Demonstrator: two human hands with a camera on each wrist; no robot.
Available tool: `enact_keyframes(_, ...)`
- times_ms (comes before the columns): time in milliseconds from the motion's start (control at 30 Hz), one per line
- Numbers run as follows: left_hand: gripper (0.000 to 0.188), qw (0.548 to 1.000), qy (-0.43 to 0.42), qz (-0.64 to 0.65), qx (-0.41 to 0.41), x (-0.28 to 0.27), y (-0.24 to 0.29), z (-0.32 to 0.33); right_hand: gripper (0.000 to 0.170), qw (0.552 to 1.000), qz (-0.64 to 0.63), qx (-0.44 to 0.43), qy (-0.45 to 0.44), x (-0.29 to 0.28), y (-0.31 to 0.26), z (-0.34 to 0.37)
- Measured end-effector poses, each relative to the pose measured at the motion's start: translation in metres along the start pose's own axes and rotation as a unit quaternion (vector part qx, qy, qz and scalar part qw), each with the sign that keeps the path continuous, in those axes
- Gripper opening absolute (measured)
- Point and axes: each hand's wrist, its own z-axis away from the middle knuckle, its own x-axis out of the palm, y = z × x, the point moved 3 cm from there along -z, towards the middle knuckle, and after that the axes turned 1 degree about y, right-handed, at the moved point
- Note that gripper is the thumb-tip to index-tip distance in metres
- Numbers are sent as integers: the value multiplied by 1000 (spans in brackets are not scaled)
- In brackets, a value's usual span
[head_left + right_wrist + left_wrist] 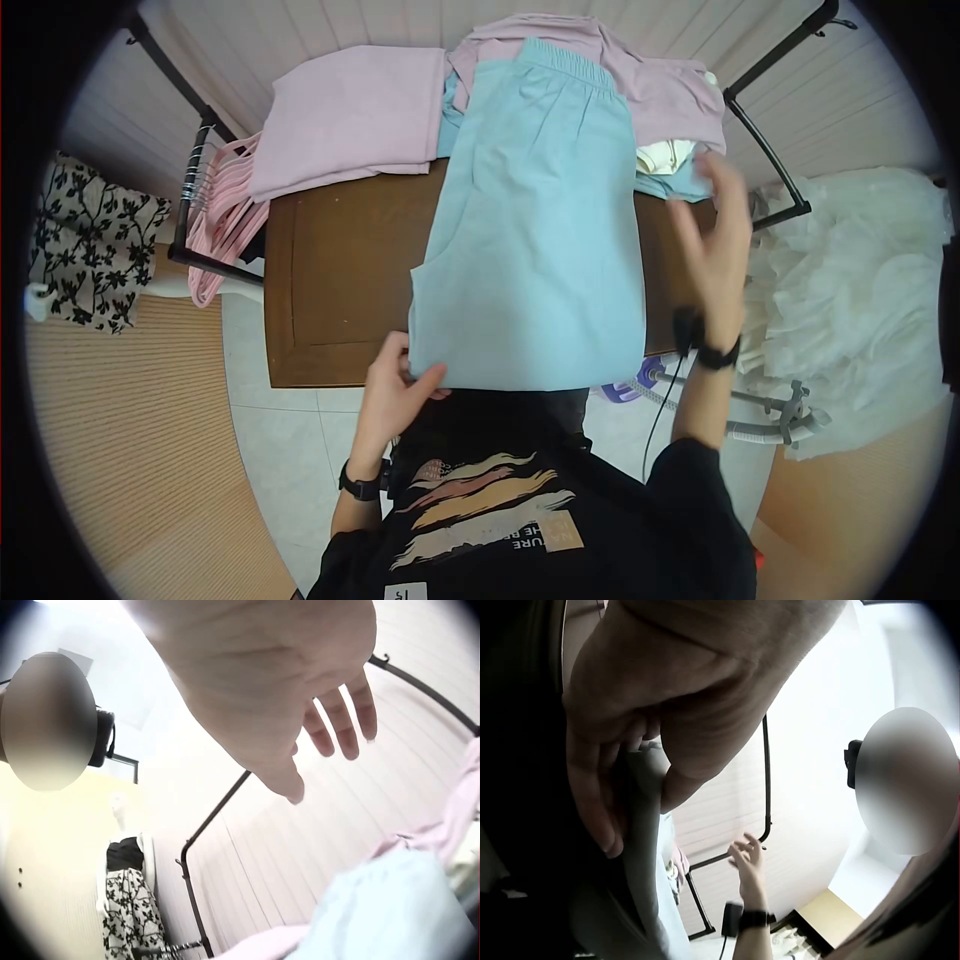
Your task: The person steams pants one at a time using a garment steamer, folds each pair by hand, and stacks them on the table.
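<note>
While the corner is being pinched: the left hand (393, 385) is gripping the near left corner of the blue trousers (540, 230), with cloth running between thumb and fingers in the left wrist view.

Right hand: the right hand (720, 240) is hanging in the air, fingers spread and holding nothing (the head view is blurring it slightly).

Smoothing the cloth: the person seems to be settling the trousers flat. Doing it well is probably a matter of holding the corner lightly but firmly, so that the near edge is staying straight while a flat palm is working along the creases below the waistband (568, 65).

Near edge: the cloth is slightly overhanging the front of the table (340, 270), so a careless tug could be dragging it off.

Trousers and hands: the trousers are lying lengthwise between the hands, touching the left at that corner and sitting apart from the right, which is hovering beyond their right edge.

Far end: the waistband is lying well away from the left hand, resting over the heap of pink clothes (670, 100), just beside the folded pink cloth (350, 120).
</note>
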Motion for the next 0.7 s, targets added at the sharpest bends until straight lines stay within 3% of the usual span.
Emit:
enact_keyframes(100,41,1000,21,0,22,-14,7,3,37,973,-51,214,-72,-2,19,103)
enact_keyframes(167,50,999,30,-12,30,-21,5,6,40,958,-76,266,-75,-6,29,171)
enact_keyframes(233,59,965,-59,-219,130,-23,14,7,49,986,-46,126,-99,-10,12,203)
enact_keyframes(300,63,959,-58,-252,112,-21,23,8,59,972,-89,153,-157,-5,4,228)
enact_keyframes(367,60,943,-99,-295,118,-17,25,6,65,981,3,69,-182,3,-7,241)
enact_keyframes(433,60,930,-76,-334,130,-14,16,2,74,985,44,56,-158,16,0,264)
enact_keyframes(500,62,861,-41,-429,272,-6,16,6,72,989,45,57,-129,24,0,270)
enact_keyframes(600,58,840,-15,-470,271,-7,12,12,58,997,54,1,-61,28,-1,265)
enact_keyframes(700,52,847,10,-428,315,-9,10,17,43,997,53,-33,-54,10,-11,247)
